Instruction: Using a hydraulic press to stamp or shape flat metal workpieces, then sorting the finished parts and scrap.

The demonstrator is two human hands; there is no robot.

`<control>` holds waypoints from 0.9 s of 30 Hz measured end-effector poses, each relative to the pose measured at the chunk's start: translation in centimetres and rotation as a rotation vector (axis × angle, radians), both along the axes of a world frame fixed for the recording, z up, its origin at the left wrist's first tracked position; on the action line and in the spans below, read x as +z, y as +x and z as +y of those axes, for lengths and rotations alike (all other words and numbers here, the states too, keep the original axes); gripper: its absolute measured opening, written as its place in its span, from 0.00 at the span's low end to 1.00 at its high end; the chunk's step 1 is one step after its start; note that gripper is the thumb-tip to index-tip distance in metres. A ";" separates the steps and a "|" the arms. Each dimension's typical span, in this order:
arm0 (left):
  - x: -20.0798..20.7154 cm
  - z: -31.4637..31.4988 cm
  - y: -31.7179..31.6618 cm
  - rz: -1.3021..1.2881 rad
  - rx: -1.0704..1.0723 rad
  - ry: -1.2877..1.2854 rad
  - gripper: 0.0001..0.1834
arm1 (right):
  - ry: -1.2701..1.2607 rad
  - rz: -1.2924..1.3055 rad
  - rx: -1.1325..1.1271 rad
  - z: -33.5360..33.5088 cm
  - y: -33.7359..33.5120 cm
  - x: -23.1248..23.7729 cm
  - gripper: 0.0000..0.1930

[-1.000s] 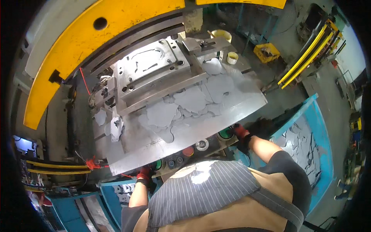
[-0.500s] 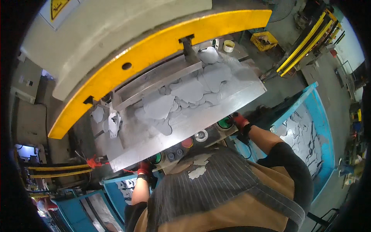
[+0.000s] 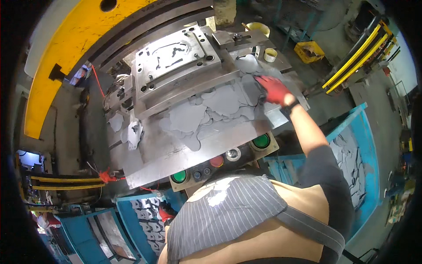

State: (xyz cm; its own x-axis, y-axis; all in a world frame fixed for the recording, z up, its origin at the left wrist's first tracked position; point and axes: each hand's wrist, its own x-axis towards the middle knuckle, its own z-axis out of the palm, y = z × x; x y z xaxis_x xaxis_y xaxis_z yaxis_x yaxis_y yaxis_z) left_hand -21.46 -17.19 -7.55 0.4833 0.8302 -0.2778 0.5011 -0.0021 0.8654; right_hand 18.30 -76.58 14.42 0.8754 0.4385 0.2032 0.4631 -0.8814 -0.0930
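Observation:
My right hand (image 3: 273, 90), in a red glove with dark fingers, reaches over the right end of the metal table. Its fingers and thumb close on the edge of a flat, dark grey sheet metal piece (image 3: 251, 91), which looks slightly tilted. More flat grey pieces (image 3: 222, 102) overlap beside it along the table. Low on the left, my left hand (image 3: 167, 213), also gloved in red and black, is beside a blue bin (image 3: 126, 203) holding several shaped metal parts. Those fingers are small and partly dark, so their grip is unclear.
Behind the sheet pieces, a steel die (image 3: 178, 57) lies under the yellow press ram (image 3: 48, 83). A control panel with green buttons (image 3: 261, 140) and a red button (image 3: 216, 161) lines the table's front. Another blue bin (image 3: 372, 176) of scrap-like sheets stands right.
Both hands have left the green buttons: the right moved forward onto the sheet pieces, the left down beside the blue bin. The yellow ram has risen, exposing the die.

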 end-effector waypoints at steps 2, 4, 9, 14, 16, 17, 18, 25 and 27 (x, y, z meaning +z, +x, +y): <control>-0.2 0.4 -0.7 -0.020 0.082 -0.013 0.19 | -0.225 0.005 0.077 2.2 4.2 -0.4 0.51; 0.2 0.6 -1.9 -0.023 0.138 0.002 0.19 | -0.394 0.236 0.042 3.7 7.8 -1.3 0.56; 0.3 1.1 -3.5 -0.055 0.220 0.038 0.19 | -0.543 0.371 0.034 4.5 9.9 -1.2 0.57; 3.3 1.2 -1.7 -0.146 0.157 0.069 0.18 | -0.156 0.039 -0.085 0.7 7.0 0.2 0.37; 5.7 0.5 1.2 -0.220 0.004 0.059 0.19 | 0.285 0.466 -0.183 -3.0 5.4 1.0 0.28; 7.4 -0.2 2.9 -0.254 -0.112 0.066 0.19 | 0.506 0.569 -0.268 -3.6 3.9 1.5 0.24; 9.7 -1.0 5.0 -0.256 -0.234 0.034 0.14 | 0.727 0.674 -0.353 -3.8 2.1 1.4 0.20; 26.3 -9.0 32.3 -0.453 -0.929 -0.055 0.15 | 1.724 0.684 -0.465 -9.9 -6.0 -15.6 0.10; 28.2 -8.1 37.8 -0.364 -1.075 0.205 0.15 | 1.309 0.522 -0.611 -2.3 -6.6 -12.0 0.09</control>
State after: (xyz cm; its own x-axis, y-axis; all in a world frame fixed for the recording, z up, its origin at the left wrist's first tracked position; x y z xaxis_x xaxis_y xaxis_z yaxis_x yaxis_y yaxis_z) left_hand 16.32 -25.32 20.67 0.9922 -0.0460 0.1156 -0.1241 -0.4340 0.8923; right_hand 11.65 -78.88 2.44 0.9436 -0.2386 -0.2294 -0.2571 -0.0920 -0.9620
